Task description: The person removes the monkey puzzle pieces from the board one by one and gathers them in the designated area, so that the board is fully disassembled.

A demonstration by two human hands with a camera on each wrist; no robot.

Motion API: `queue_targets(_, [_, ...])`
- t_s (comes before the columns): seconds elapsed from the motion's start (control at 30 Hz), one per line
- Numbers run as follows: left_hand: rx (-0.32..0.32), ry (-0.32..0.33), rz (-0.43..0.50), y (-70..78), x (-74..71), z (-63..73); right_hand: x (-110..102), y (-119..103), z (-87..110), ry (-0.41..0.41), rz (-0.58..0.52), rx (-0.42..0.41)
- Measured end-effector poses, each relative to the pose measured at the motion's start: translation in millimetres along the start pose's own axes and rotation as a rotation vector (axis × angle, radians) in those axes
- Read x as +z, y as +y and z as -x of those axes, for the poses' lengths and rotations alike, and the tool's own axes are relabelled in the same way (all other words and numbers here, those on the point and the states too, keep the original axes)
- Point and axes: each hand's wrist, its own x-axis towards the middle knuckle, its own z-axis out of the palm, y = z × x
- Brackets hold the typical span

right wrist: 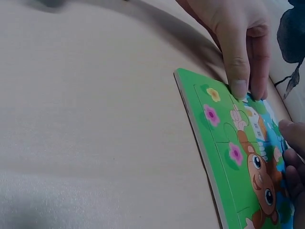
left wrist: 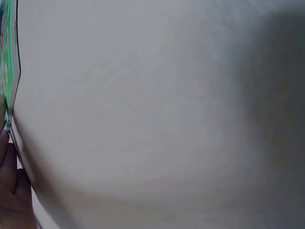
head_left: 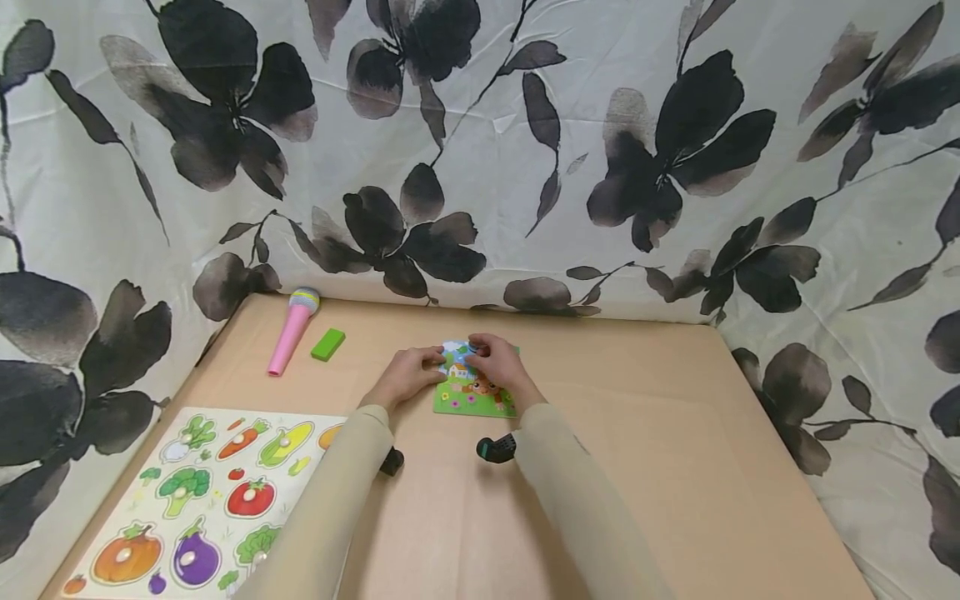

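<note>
A small jigsaw puzzle (head_left: 465,406) with a green border, a brown cartoon animal, flowers and a house lies on the table. My left hand (head_left: 407,377) holds its left edge, and the right wrist view shows that thumb on the puzzle's face. Over the upper part, my right hand (head_left: 501,364) pinches what looks like a blue puzzle piece (head_left: 473,350) between thumb and forefinger; the fingers partly hide it. Only a sliver of the puzzle (left wrist: 8,57) and part of the left hand (left wrist: 12,195) enter the left wrist view.
A pink toy microphone (head_left: 291,332) and a green block (head_left: 327,344) lie at the back left of the table (head_left: 675,467). Front left is a vegetable peg board (head_left: 217,496), partly under the left sleeve. Floral cloth (head_left: 540,167) hangs behind and at the sides.
</note>
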Motion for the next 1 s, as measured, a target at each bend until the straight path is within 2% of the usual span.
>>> queue_targets(0.1, [0.011,0.005,-0.004,0.1,-1.1,1.6,3,-2,-0.9,-0.008,0.031,0.003])
queue_targets(0.33, [-0.023,-0.016,-0.001,-5.8,-1.0,-1.7,10,-6,-3.6,-0.015,0.077,-0.028])
queue_targets(0.5, [-0.022,-0.02,-0.022,-6.5,-1.3,-3.5,15,-8,-5.4,-0.022,0.19,-0.052])
queue_targets(0.7, [-0.012,-0.021,-0.029,-0.7,-3.2,-1.6,20,-13,-6.0,-0.054,0.32,-0.009])
queue_targets(1.0, [-0.01,-0.025,-0.017,-1.4,-1.5,-2.1,18,-21,-6.4,-0.079,0.314,0.059])
